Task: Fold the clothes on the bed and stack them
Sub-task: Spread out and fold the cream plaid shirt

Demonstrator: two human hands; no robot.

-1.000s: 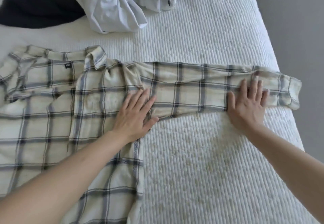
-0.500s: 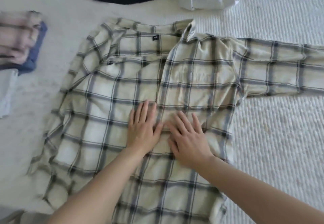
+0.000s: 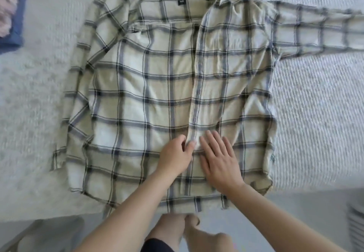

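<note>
A cream plaid shirt [image 3: 145, 86] with dark checks lies spread front-up on the white bed [image 3: 315, 113]. Its right sleeve [image 3: 319, 29] stretches out to the right edge of the view; its left sleeve is tucked along the shirt's left side. My left hand [image 3: 175, 157] pinches the front placket edge low on the shirt, thumb on top of the fabric. Just to its right, my right hand [image 3: 218, 159] lies flat on the right front panel with fingers straight.
A stack of folded clothes [image 3: 11, 13], pink over blue, sits at the far left of the bed. The bed's near edge runs just under the shirt hem. My legs and feet [image 3: 185, 230] stand on the grey floor below it.
Both hands slid from the sleeve and side onto the lower front of the shirt. My left hand went from lying flat to pinching the placket edge. The view dropped toward the hem.
</note>
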